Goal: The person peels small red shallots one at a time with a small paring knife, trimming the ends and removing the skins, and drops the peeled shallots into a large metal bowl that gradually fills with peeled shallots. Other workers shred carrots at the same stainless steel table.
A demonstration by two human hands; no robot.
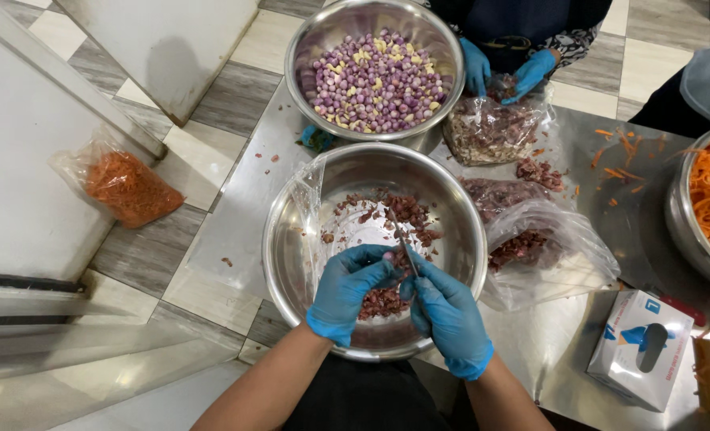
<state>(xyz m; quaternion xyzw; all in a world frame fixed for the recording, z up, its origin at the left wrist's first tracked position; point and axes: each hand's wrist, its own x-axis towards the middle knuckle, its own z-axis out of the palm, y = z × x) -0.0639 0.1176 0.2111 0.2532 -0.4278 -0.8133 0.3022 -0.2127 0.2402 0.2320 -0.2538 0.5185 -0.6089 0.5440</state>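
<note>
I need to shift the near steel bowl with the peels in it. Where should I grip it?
Probably the rolled rim of the steel bowl on its left side, from outside: that stretch is bare, while the left hand and right hand crowd the near rim and bags crowd the right.

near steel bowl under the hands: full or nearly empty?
Nearly empty. The near steel bowl shows mostly bare metal, with only scattered reddish peels. The left hand and right hand work above it with a small knife.
</note>
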